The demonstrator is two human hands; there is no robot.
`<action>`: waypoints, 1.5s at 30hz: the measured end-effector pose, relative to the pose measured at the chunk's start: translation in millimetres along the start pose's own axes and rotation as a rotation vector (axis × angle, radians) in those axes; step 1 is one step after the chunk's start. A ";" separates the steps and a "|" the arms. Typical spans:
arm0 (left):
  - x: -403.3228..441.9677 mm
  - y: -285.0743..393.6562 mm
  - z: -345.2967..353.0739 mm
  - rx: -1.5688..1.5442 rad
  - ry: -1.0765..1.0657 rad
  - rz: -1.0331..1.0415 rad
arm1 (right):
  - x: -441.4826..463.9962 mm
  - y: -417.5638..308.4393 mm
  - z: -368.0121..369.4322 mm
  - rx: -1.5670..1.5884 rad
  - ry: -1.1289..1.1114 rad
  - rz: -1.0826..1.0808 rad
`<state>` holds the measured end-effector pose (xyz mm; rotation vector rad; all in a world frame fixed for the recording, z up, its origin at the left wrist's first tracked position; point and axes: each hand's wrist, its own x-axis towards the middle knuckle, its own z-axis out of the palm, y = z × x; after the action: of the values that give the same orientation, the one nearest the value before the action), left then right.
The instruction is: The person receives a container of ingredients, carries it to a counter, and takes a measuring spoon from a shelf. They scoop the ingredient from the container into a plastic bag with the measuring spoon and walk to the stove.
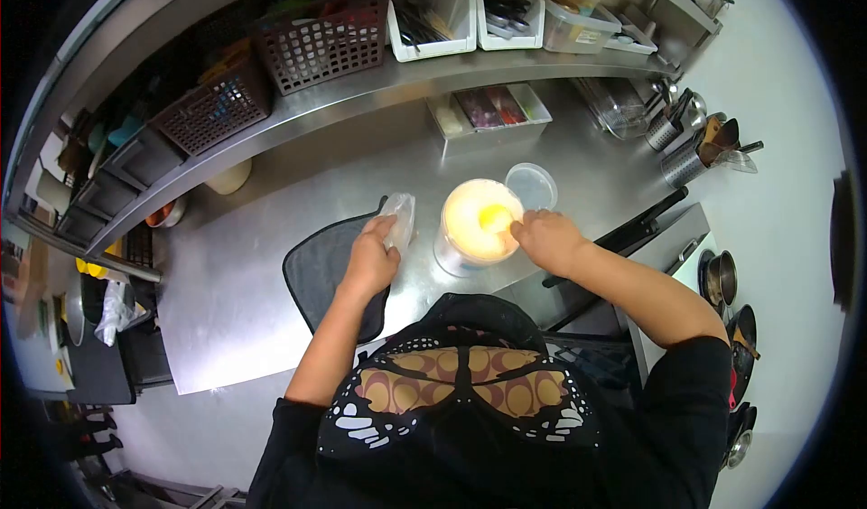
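My left hand (372, 254) is closed around a clear plastic bag (400, 220), held over the edge of a dark grey mat (334, 270). To its right a tall round tub (454, 254) stands on the steel counter. Pale, brightly lit contents (470, 229) show inside the tub's opening. My right hand (548, 238) is at the tub's right rim, its fingers closed on what looks like a yellow scoop (494, 218) in the contents. The scoop's handle is mostly hidden by the fingers. Behind the tub lies a clear round lid (531, 186).
A sectioned steel box of ingredients (492, 137) sits at the back of the steel counter (235, 283). The shelf above carries a brown basket (330, 44) and white bins (433, 35). Utensil holders (686, 163) stand at right, near a long black-handled knife (664, 206).
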<state>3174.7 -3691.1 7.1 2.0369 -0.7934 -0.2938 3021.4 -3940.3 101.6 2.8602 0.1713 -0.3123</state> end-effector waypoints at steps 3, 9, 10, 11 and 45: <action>0.0 -2.1 -2.0 0.013 0.002 0.005 | -4.3 0.8 6.7 0.118 0.075 -0.041; 3.0 0.1 -8.6 0.007 -0.034 0.030 | 11.0 -15.1 -12.1 -0.116 0.049 0.057; 3.4 1.5 -10.7 0.009 -0.038 0.032 | 10.4 -18.9 -16.2 -0.109 -0.014 0.076; 3.8 1.7 -12.0 0.011 -0.042 0.032 | 10.0 -22.0 -18.3 -0.101 -0.076 0.093; 27.6 10.4 -17.9 0.045 -0.059 -0.014 | -9.8 -24.0 20.1 1.920 0.022 0.674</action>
<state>3200.1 -3700.8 28.3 2.0850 -0.8289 -0.3485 3004.5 -3923.5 79.0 4.1320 -2.1444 -0.3777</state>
